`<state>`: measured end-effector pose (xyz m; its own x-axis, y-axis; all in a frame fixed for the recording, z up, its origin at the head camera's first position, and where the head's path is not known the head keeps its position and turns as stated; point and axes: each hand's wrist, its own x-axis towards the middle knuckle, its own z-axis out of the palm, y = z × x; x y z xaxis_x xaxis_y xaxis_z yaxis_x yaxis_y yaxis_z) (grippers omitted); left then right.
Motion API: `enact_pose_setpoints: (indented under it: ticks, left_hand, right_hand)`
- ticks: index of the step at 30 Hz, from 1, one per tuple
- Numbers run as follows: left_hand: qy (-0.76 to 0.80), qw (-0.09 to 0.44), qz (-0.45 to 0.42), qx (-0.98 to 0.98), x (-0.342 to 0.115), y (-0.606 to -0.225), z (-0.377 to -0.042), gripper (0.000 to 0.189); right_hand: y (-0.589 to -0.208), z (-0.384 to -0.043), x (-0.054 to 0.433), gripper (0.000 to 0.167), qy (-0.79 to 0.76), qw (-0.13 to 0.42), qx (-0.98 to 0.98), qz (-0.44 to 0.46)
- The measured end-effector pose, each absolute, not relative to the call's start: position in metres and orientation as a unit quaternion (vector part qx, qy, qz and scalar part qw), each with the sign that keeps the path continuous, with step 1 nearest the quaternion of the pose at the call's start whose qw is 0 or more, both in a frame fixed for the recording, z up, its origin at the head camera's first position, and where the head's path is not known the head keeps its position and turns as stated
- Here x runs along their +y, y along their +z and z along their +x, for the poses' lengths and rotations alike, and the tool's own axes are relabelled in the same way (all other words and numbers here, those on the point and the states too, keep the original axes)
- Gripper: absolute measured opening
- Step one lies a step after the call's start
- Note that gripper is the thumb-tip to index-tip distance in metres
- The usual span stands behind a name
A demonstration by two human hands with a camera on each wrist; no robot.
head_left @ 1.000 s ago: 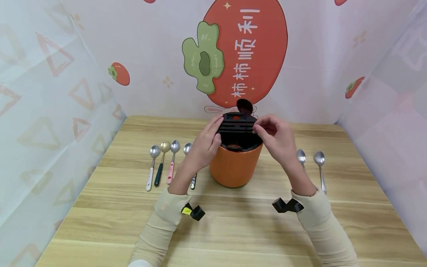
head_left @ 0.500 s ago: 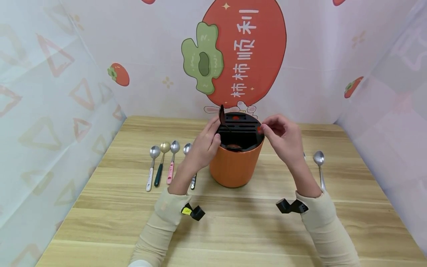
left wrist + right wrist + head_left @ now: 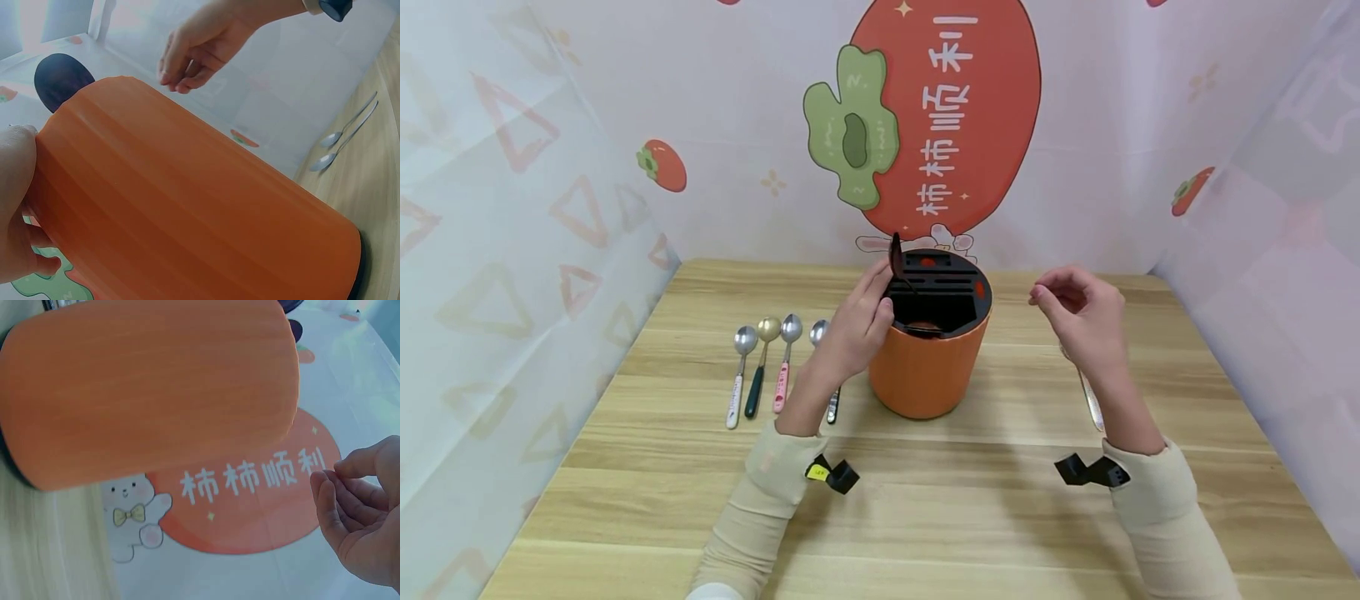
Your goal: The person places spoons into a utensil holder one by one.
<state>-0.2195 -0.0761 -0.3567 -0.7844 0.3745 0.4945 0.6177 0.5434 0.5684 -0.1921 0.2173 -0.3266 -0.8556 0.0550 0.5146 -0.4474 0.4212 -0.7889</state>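
Orange utensil holder (image 3: 928,367), mid-counter (image 3: 925,500): my left hand (image 3: 853,329) gripped its left wall to steady it. A dark spoon (image 3: 897,254) stood in its black slotted lid (image 3: 942,287). My right hand (image 3: 1078,317) hovered right of it, loosely curled, empty. Four spoons (image 3: 767,367) lay to its left.

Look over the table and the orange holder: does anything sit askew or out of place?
One thing: a dark spoon stands bowl-up in the orange holder, leaning at the left rim by the left hand. The other spoons lie flat in a neat row. The right hand hovers empty to the right.
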Motion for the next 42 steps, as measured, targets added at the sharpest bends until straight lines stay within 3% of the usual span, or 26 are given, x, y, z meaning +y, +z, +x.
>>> enact_pose_setpoints:
  ticks: [22,36,42]
  left_hand:
    - [-0.379,0.157,-0.285,-0.867,-0.075,-0.356,-0.218,0.056]
    - [-0.38,0.156,-0.284,-0.866,-0.077,-0.356,-0.217,0.057]
    - [-0.38,0.163,-0.294,-0.862,-0.076,-0.356,-0.217,0.056]
  right_hand:
    - [-0.38,-0.192,0.285,0.015,0.392,0.173,-0.901,0.065]
    - [-0.413,-0.204,0.32,0.029,0.291,0.028,-0.955,0.043]
    - [-0.425,-0.209,0.328,0.029,0.277,0.007,-0.96,0.037]
